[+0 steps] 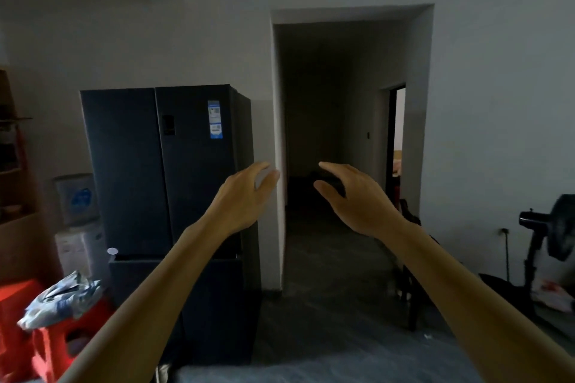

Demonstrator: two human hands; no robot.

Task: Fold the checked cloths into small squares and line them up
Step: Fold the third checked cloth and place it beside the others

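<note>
No checked cloths in view yet, so can't say where they are. Left hand [241, 196] and right hand [354, 196] are both up in front, fingers loose, holding nothing. My guess: cloths are light and floppy, so pinch the corners.

The crumpled white-and-blue bag [59, 298] on the red plastic stool [46, 348] is blurred; the black standing fan [557, 227] and wooden shelf [12, 146] are cut off by the picture's edges.
</note>
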